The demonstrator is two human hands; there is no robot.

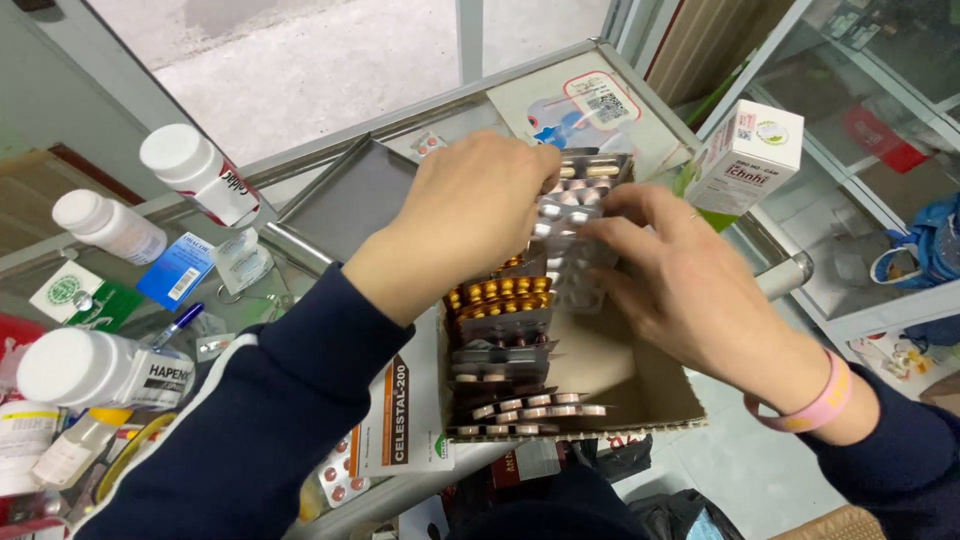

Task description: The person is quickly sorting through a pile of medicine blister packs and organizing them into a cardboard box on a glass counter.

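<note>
Head view: silver blister strips [572, 225], standing in a cardboard box [640, 385] at the counter's [345, 205] front edge; left hand [470, 215] and right hand [680, 275] both pinch them (light, thin, bendable foil, likely slippery; best gripped by the edges).

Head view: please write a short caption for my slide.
Left hand and right hand sort blister packs above a cardboard box.

A pharmacy: glass counter [330, 150], pill bottles [105, 226], blister packs [500, 295], medicine boxes [745, 155]
</note>
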